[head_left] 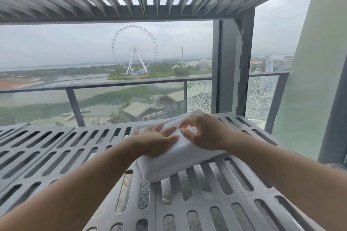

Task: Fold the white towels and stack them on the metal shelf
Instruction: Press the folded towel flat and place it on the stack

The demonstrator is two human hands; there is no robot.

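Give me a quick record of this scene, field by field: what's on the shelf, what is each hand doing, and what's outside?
Setting: slotted metal shelf beside a window
Item: one folded white towel, lying askew on the shelf
Left hand: flat on the towel, fingers straight
Right hand: fingers curled, thumb and forefinger seem to pinch the towel's top layer
Overhead: second slotted shelf
Outside: Ferris wheel, water, balcony railing

Head-worn view, forward-down (close), over shelf [155, 208]
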